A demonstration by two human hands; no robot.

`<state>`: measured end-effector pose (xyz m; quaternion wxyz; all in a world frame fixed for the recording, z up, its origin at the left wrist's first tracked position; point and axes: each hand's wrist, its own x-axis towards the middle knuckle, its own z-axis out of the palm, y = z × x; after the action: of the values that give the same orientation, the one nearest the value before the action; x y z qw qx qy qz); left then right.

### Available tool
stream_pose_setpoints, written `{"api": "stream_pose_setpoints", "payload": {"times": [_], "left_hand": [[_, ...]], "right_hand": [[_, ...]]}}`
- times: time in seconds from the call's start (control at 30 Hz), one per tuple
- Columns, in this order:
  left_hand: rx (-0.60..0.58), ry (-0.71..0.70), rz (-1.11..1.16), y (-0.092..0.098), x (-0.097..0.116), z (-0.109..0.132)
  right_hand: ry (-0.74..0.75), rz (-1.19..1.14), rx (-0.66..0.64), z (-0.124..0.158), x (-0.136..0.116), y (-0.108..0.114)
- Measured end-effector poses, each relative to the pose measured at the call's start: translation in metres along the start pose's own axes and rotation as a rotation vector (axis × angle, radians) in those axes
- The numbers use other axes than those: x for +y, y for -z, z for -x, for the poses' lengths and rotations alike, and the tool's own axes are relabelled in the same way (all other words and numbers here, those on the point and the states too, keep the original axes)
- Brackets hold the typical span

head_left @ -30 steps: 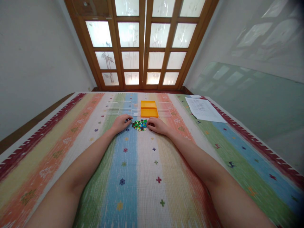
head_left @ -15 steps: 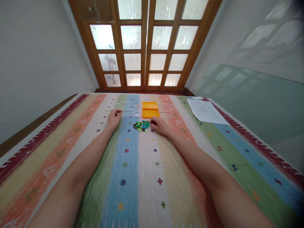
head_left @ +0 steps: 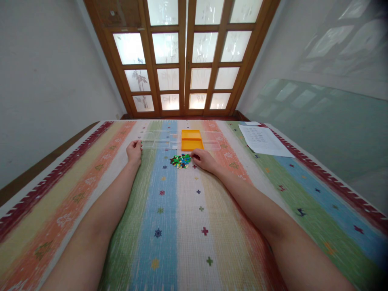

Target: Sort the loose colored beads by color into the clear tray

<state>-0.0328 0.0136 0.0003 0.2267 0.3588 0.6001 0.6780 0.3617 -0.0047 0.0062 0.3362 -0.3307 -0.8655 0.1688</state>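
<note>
My left hand (head_left: 134, 151) is at the left edge of the clear plastic tray (head_left: 147, 144), its fingers pinched together. Whatever lies between those fingertips is too small to name. My right hand (head_left: 203, 159) rests on the cloth at the right side of a heap of tiny coloured pieces (head_left: 180, 161), green, blue, yellow and dark red. Its thumb and fingers are curled closed by the edge of the heap, and what they grip, if anything, is hidden. Behind the heap sits a yellow two-compartment tray (head_left: 192, 144), between clear trays on both sides.
Right of the yellow tray lies another clear tray (head_left: 212, 146). A printed paper sheet (head_left: 263, 140) is at the right rear of the table. A striped cloth (head_left: 188, 226) covers the table, with walls on both sides and a glazed wooden door (head_left: 186, 72) beyond.
My left hand has moved left, from in front of the clear tray to its left edge. The right hand stays beside the heap, nearly unmoved. The camera view has shifted slightly.
</note>
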Motion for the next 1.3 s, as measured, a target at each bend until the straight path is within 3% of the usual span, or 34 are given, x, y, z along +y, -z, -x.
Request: {"api": "stream_pose_setpoints", "payload": {"times": [0.13, 0.33, 0.53, 0.77, 0.9, 1.1, 1.3], "left_hand": [[-0.002, 0.012, -0.004, 0.0, 0.0, 0.0], [-0.109, 0.014, -0.033, 0.0, 0.001, 0.003], [-0.166, -0.021, -0.211, -0.001, -0.004, 0.002], [-0.165, -0.241, -0.629, 0.008, -0.001, 0.006], [-0.131, -0.352, -0.74, 0.01, 0.006, 0.01], [-0.203, -0.356, -0.903, 0.01, 0.005, 0.012], [-0.228, -0.396, -0.931, 0.01, 0.001, 0.01]], "right_hand": [[0.014, 0.003, 0.002, 0.0, -0.001, 0.001], [0.014, 0.027, -0.001, 0.001, -0.001, 0.001], [0.007, 0.04, 0.0, 0.001, 0.001, 0.0], [0.003, 0.028, 0.028, 0.001, 0.005, -0.002], [-0.017, 0.036, 0.049, 0.001, 0.003, 0.001], [-0.054, 0.029, 0.129, 0.0, 0.001, 0.005], [-0.162, 0.134, 0.263, -0.001, 0.02, 0.013]]}}
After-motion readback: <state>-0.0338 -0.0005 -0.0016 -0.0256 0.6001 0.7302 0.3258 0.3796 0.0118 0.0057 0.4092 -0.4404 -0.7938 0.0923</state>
